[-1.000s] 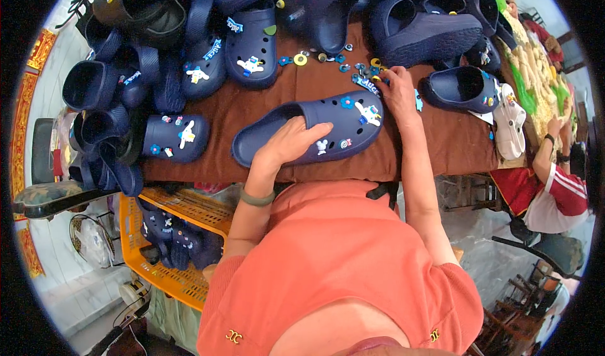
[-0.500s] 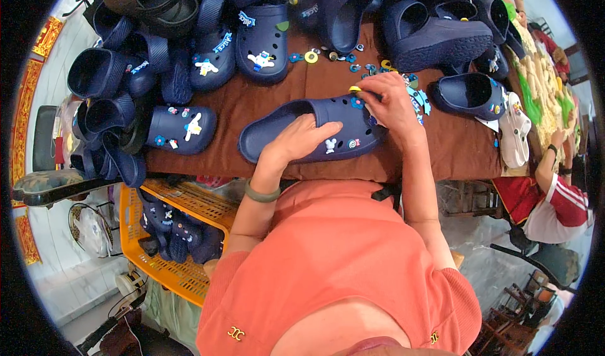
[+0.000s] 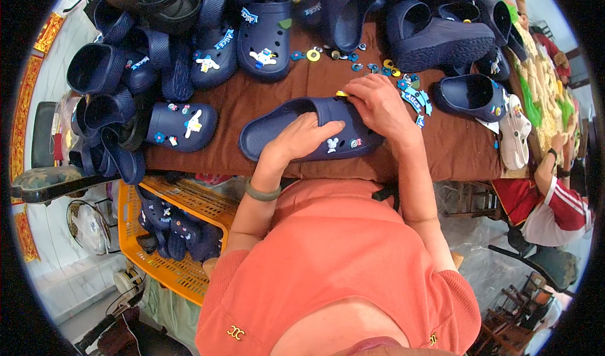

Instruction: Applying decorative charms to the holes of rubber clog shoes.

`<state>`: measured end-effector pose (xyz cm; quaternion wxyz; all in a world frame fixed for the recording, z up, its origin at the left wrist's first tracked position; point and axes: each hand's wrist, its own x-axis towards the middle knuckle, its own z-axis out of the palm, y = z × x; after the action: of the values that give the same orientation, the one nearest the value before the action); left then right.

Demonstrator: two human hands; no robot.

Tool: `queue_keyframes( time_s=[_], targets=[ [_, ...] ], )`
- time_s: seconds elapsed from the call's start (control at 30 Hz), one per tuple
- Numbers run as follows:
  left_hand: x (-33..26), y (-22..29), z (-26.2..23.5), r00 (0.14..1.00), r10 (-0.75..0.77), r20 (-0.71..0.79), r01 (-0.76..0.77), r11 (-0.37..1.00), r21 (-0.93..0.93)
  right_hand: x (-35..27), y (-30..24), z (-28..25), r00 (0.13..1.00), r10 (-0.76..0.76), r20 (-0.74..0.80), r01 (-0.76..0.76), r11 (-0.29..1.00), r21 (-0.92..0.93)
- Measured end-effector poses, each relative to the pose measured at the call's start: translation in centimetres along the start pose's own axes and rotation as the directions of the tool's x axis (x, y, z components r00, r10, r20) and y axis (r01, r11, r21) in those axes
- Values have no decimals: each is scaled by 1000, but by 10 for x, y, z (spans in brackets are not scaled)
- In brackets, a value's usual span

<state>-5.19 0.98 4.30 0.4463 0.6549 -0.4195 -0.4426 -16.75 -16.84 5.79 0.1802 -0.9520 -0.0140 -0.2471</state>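
A navy clog (image 3: 257, 137) lies on its side of the table near me, toe to the right. My left hand (image 3: 297, 135) grips it, fingers inside the opening and thumb on the upper. My right hand (image 3: 379, 109) bends over the top edge of the upper, its fingertips pinching a small yellow charm (image 3: 342, 94) there. On the near side of the upper sit a white mouse-shaped charm (image 3: 332, 145) and a round swirl charm (image 3: 356, 143). The right hand hides part of the toe and a blue flower charm.
Loose charms (image 3: 372, 68) lie scattered beyond the clog on the brown cloth (image 3: 277, 94). Navy clogs (image 3: 263, 44) crowd the far and left sides. A white clog (image 3: 515, 135) stands at right. An orange crate (image 3: 129, 230) with clogs sits below left. Another person's hand (image 3: 558, 140) is at far right.
My right hand has moved left along the clog's upper with the yellow charm, now covering the blue flower charm. My left hand keeps its hold.
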Motion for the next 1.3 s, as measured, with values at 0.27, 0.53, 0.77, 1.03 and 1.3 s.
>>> queue_keyframes(
  time_s=[0.27,0.53,0.77,1.03,1.3],
  targets=[
    [4,-25,-1,950,313,16,-307,919,248,5,-14,-5,996,-58,66,64,994,-91],
    [3,-19,0,975,221,0,-215,950,228,12,-7,17,999,32,-2,-32,999,10],
    [6,-32,0,967,252,36,-253,937,242,3,-10,23,946,323,20,-310,889,336],
    [7,-27,1,973,228,42,-231,968,101,1,-6,16,998,62,-11,-61,993,100],
    [3,-13,0,997,64,35,-66,995,78,8,-4,9,987,-134,89,128,989,68]
  ],
)
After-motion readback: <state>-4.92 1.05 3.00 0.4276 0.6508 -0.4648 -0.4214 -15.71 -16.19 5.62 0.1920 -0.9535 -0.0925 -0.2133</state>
